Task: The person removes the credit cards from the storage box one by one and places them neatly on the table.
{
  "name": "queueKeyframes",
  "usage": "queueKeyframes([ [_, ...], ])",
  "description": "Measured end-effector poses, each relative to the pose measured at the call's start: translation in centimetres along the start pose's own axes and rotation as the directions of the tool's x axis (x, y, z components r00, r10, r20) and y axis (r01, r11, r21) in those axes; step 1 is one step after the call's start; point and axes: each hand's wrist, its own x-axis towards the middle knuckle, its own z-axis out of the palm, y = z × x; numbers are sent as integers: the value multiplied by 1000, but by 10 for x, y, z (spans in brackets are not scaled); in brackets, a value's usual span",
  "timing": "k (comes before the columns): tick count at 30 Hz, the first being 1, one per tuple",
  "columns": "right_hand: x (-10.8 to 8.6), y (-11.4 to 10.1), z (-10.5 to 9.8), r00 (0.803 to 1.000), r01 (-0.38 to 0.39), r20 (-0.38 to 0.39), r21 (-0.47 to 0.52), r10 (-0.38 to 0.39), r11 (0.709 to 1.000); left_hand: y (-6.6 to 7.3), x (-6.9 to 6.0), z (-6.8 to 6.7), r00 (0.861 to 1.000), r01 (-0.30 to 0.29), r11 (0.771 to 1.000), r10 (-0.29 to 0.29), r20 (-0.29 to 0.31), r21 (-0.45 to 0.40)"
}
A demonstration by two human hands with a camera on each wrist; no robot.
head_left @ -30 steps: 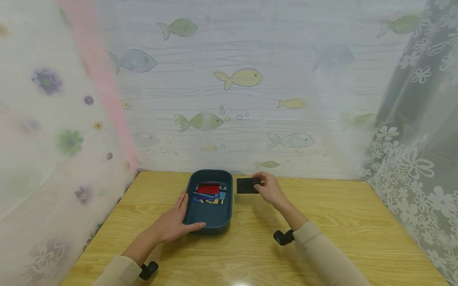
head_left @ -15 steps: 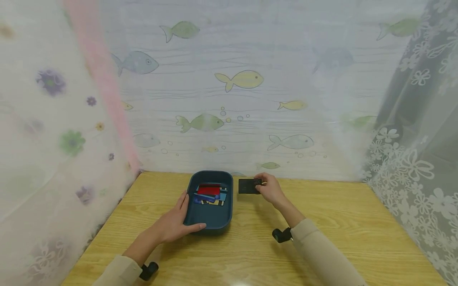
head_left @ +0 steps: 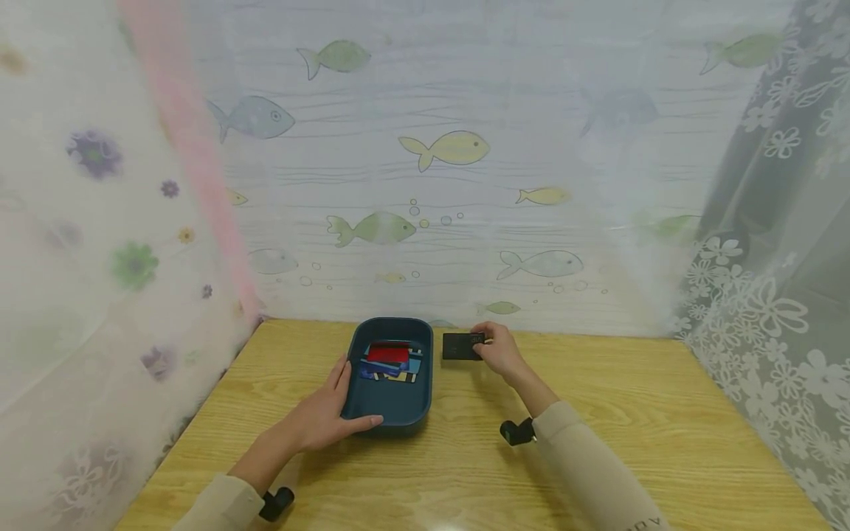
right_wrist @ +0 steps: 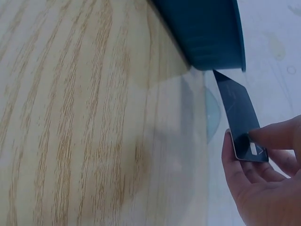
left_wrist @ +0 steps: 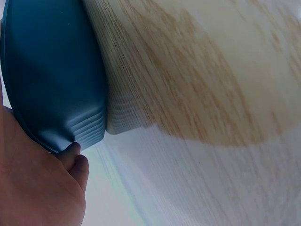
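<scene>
A dark blue rectangular plastic box (head_left: 392, 409) stands on the table with several overlapping cards (head_left: 388, 355) inside, a red one on top. My left hand (head_left: 315, 420) grips the box at its near left corner, fingers along the left side and thumb on the near rim. Right of the box, my right hand (head_left: 499, 350) pinches a black VIP card (head_left: 460, 345) by its right end. The right wrist view shows the thumb on one face of that card (right_wrist: 237, 110) and fingers behind it. The card is held up, apart from the box.
The wood-grain table (head_left: 631, 428) extends to both sides of the hands. A fish-patterned curtain (head_left: 458, 243) hangs along its back edge, with a flowered curtain (head_left: 126, 258) at the left and a sheer floral one (head_left: 764, 295) at the right. Black wrist devices (head_left: 518, 431) hang under the sleeves.
My right forearm and sleeve have shifted slightly to the left, while the pinched black card stays beside the box. The left hand keeps its hold on the box. The head view has tilted slightly.
</scene>
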Motion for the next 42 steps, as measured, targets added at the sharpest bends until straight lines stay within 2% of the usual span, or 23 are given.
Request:
queueKeyframes([
  [15, 10, 9, 5, 1000, -24, -4, -34, 24, 999, 1, -1, -1, 1000, 5, 1000, -5, 0, 11],
  [28, 14, 15, 11, 999, -39, 27, -39, 40, 998, 2, -1, -2, 1000, 7, 1000, -7, 16, -5],
  [38, 16, 20, 15, 1000, -10, 8, -124, 11, 992, 2, -2, -1, 1000, 10, 1000, -10, 11, -8],
  [42, 17, 21, 17, 1000, 25, 1, -166, -26, 986, 1, -2, -2, 1000, 13, 1000, -13, 12, -12],
])
